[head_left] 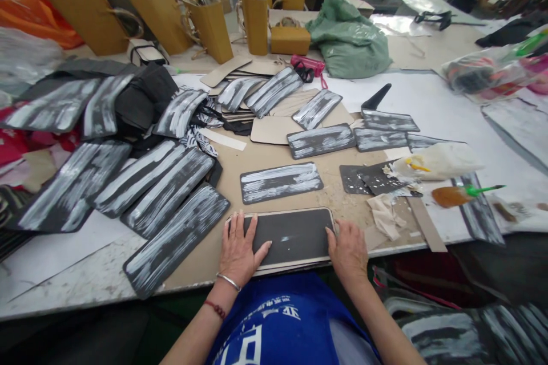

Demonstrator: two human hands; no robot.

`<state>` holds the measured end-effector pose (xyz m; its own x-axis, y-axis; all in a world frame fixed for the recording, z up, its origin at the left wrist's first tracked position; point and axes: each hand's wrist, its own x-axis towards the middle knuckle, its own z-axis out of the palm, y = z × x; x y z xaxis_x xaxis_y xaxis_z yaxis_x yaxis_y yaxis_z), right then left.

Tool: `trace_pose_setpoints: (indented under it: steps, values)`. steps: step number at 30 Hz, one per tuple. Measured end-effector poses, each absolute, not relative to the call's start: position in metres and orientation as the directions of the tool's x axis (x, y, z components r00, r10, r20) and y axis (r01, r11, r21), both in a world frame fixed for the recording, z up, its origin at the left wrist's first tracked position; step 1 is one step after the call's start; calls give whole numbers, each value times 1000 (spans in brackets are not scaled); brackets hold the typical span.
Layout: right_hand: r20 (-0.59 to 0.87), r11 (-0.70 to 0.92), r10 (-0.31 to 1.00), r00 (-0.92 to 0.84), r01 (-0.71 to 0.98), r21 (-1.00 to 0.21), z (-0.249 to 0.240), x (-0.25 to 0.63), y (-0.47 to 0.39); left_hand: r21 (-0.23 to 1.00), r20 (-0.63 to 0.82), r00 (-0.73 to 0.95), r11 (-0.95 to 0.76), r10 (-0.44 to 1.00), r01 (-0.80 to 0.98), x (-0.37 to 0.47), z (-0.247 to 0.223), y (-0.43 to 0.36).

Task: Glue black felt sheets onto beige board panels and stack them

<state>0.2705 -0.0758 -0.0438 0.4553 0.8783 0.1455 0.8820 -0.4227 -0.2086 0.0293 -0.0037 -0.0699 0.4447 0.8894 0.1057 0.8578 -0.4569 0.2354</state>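
Note:
A plain dark rectangular panel (295, 234) lies in front of me at the table edge, on top of beige-edged panels of similar shape. My left hand (240, 245) rests on its left end, fingers stretched out and thumb spread across the dark face. At the other end, my right hand (350, 250) holds the edge with bent fingers, its thumb at the panel's rim. Just beyond lies a dark panel streaked with white paste (281, 182). More streaked panels (177, 239) overlap on the left. Undersides of the held panel are hidden.
On the right are a glue-smeared white container (440, 162), a brush with a green handle (483, 189) and crumpled paper (385, 215). Mustard-coloured bags (209, 28) and a green sack (353, 37) stand at the back. People are partly visible beyond.

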Motion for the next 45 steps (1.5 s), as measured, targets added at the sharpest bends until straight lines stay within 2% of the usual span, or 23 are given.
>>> trace_pose_setpoints:
  steps: [3,7,10,14,19,22,25,27,30,33,39,45]
  values:
    - [189,-180,952,242,938,-297,-36,234,-62,251,105,439,-451,893,857,29,-70,-4]
    - [122,237,971,-205,892,-385,-40,183,-46,226,77,437,-443,896,868,30,-70,-3]
    - [72,341,938,-340,859,-383,-51,175,-43,201,63,440,-443,896,874,30,-69,-3]
    - [40,254,967,-253,920,-297,-62,208,-48,201,53,438,-439,898,876,31,-67,-3]
    - [47,32,999,-23,981,-192,-74,268,-60,207,37,426,-424,904,882,34,-64,-3]
    - [26,-188,980,198,960,-209,-84,300,-70,250,50,413,-412,909,876,35,-66,-4]
    - [-15,-369,922,386,868,-331,-87,325,-80,410,105,365,-375,925,831,28,-70,-2]
    - [-47,-370,919,391,818,-441,-85,332,-84,570,117,212,-241,970,785,17,-73,-2]
    - [-80,-315,943,324,785,-534,-83,331,-86,737,-11,-79,62,997,674,-4,-78,-5]
    - [-69,-314,941,332,774,-549,-89,326,-85,787,-170,-105,199,980,584,-19,-79,-14]
    - [-22,-284,947,322,801,-526,-100,320,-84,771,-235,-15,196,972,606,-18,-75,-31]
    - [96,-193,961,258,879,-436,-87,312,-84,711,-45,10,25,999,703,-14,-81,-42]
